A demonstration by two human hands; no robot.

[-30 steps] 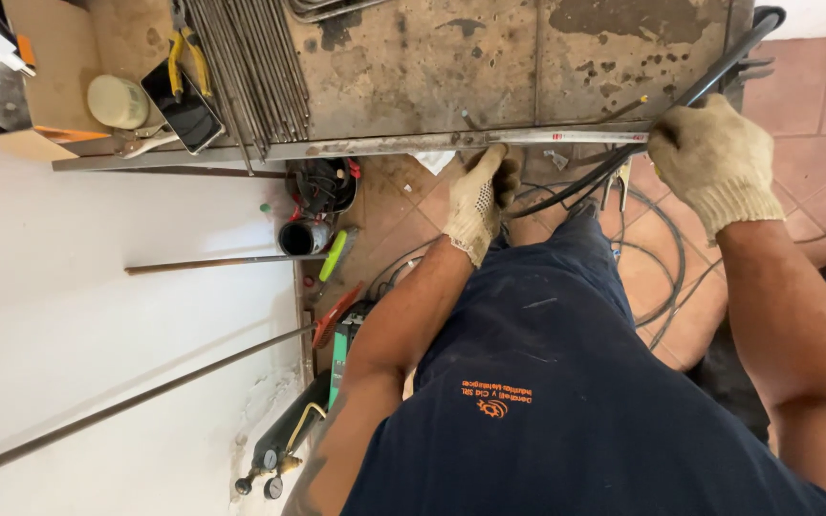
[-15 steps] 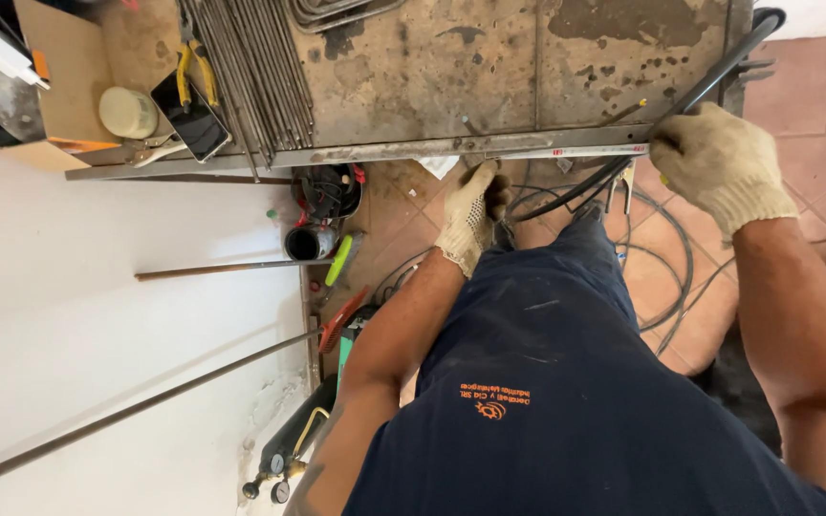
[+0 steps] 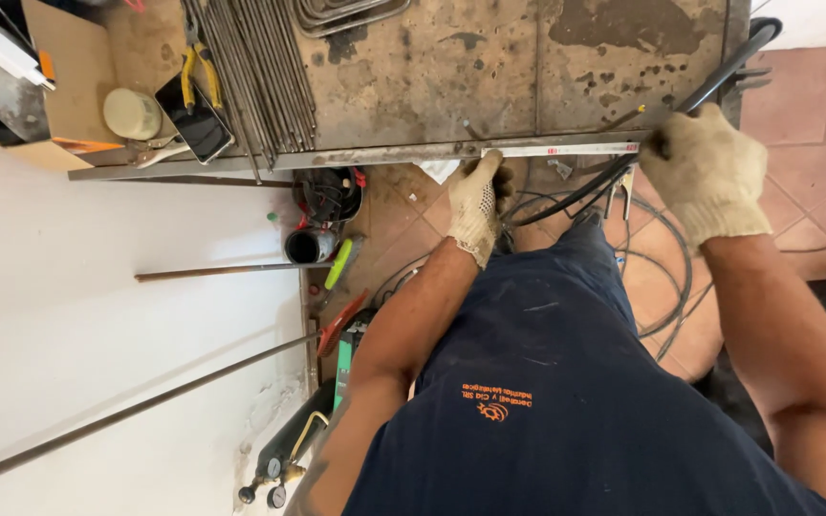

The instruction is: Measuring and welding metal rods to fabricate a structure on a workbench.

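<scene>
1. Nearest, at the floor by your left leg: a small gas cylinder with gauges (image 3: 284, 459), a red-handled tool (image 3: 341, 325) and a green-handled tool (image 3: 338, 265) on the tiles, with two long thin rods (image 3: 126, 411) lying across the white surface on that side.

2. Your left hand (image 3: 475, 205), gloved, fingers curled up onto the near edge of the worktop (image 3: 432, 67), pressing the flat metal bar (image 3: 365, 156) that runs along that edge.

3. Your right hand (image 3: 709, 172), gloved, clenched around the far end of the same bar, where a tape measure blade (image 3: 566, 149) lies on it and a black hose (image 3: 719, 72) crosses.

4. Step in hand, by judgement: measuring or lining up the bar against the tape. The next move calls for holding the bar dead still while the mark is read.

5. Further back on the worktop: a bundle of steel rods (image 3: 260, 67), yellow-handled pliers (image 3: 195, 67), a phone (image 3: 193, 119), a cardboard box (image 3: 69, 76).
</scene>
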